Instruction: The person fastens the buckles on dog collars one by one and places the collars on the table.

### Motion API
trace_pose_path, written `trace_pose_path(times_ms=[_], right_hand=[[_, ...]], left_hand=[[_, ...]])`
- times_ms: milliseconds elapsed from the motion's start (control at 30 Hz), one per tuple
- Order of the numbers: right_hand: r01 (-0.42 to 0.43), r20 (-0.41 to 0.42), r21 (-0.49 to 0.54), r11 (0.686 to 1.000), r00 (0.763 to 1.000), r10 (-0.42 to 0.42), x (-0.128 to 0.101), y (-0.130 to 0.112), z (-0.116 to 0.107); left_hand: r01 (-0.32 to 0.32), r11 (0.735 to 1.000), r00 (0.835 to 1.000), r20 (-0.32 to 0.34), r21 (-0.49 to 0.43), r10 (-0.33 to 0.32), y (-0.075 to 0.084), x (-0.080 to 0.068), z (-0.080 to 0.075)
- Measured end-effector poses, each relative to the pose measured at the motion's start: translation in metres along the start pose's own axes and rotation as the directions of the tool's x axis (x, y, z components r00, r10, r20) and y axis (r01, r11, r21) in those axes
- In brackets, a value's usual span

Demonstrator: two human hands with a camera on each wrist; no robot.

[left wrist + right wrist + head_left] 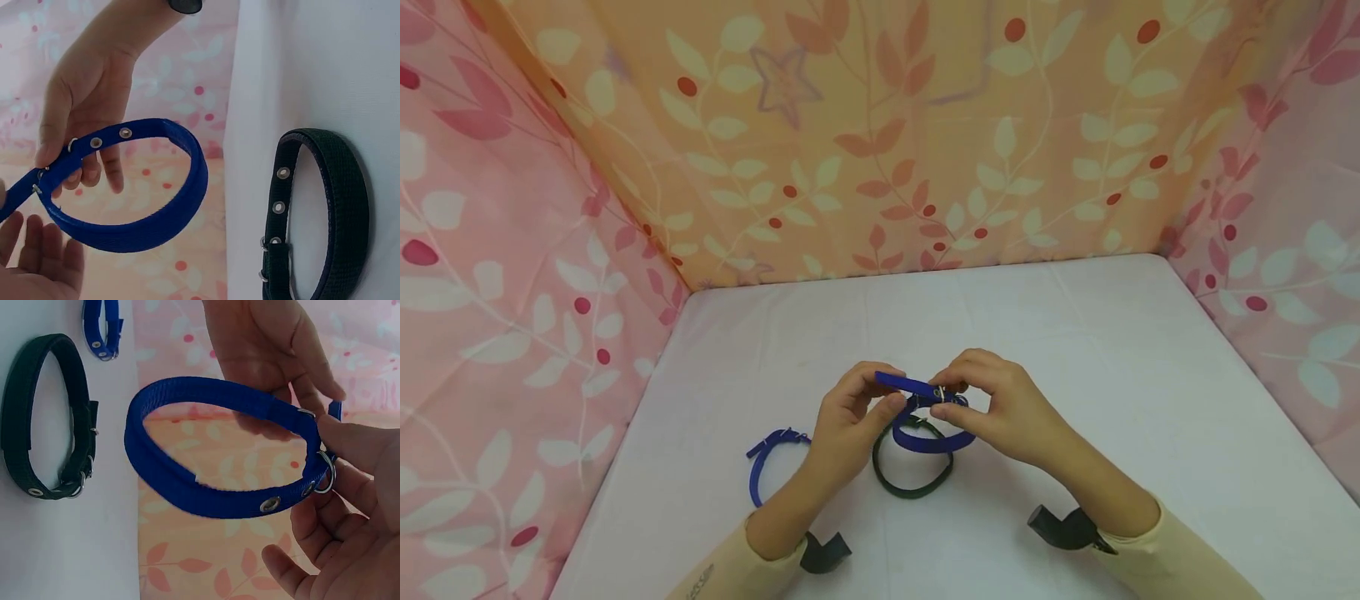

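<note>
A blue collar (934,446), looped through its metal buckle (938,393), is held up above the table. My right hand (1011,408) pinches it at the buckle between thumb and fingers. At the strap's free end, my left hand (850,425) holds it with thumb and index finger. In the right wrist view the collar (212,505) shows a metal eyelet (270,504) and a D-ring (327,472). Below it lies a dark green collar (912,493), buckled into a loop. Another blue collar (757,475) rests left of that, partly hidden behind my left hand and forearm.
The white-covered table (1075,333) meets an orange floral curtain (865,167) at the back. Pink floral curtains stand at the left (512,292) and right (1292,208). A black wrist-worn device (1063,527) sits at each sleeve end.
</note>
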State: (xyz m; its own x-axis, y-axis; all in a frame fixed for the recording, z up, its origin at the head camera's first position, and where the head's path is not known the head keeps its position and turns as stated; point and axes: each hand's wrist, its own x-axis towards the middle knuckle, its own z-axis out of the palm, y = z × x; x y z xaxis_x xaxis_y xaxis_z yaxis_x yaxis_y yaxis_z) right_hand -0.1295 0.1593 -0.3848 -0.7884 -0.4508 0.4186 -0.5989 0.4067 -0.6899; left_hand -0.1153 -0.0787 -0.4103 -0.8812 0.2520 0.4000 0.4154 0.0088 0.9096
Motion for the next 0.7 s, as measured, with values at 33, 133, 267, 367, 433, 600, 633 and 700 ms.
trace_pose_path(times_ms=[33,133,267,367,433,600,633,700], right_hand=[[-0.004,0.0,0.004,1.0,1.0,0.004,-0.0001,-0.0002,0.0003],[-0.015,0.0,0.013,1.0,1.0,0.015,-0.0002,-0.0009,0.0019],[-0.031,0.0,0.025,0.999,1.0,0.031,-0.0004,-0.0022,0.0039],[-0.047,-0.005,0.03,0.998,0.999,0.047,-0.0011,-0.0031,0.0048],[-0.056,-0.006,0.037,0.998,0.998,0.056,-0.0014,-0.0037,0.0051],[-0.084,-0.01,0.053,0.995,0.996,0.085,-0.0025,-0.0066,0.005],[-0.092,-0.012,0.052,0.994,0.996,0.093,-0.0027,-0.0072,0.0051],[-0.113,-0.017,0.054,0.992,0.993,0.114,-0.0032,-0.0082,0.0054]], left_hand=[[0.019,1.0,1.0,0.021,0.007,-0.019,-0.0009,0.0002,0.0008],[0.065,0.997,0.995,0.075,0.034,-0.067,-0.0033,-0.0002,0.0034],[0.035,0.998,0.994,0.1,0.057,-0.04,-0.0053,-0.0013,0.0064],[-0.03,0.995,0.996,0.091,0.097,0.022,-0.0058,-0.0023,0.0075],[-0.067,0.991,0.995,0.082,0.119,0.057,-0.0061,-0.0032,0.0077],[-0.102,0.985,0.994,0.063,0.14,0.093,-0.0065,-0.0044,0.0084],[-0.103,0.985,0.994,0.061,0.141,0.095,-0.0065,-0.0045,0.0087],[-0.102,0.985,0.994,0.06,0.138,0.094,-0.0066,-0.0048,0.0094]])
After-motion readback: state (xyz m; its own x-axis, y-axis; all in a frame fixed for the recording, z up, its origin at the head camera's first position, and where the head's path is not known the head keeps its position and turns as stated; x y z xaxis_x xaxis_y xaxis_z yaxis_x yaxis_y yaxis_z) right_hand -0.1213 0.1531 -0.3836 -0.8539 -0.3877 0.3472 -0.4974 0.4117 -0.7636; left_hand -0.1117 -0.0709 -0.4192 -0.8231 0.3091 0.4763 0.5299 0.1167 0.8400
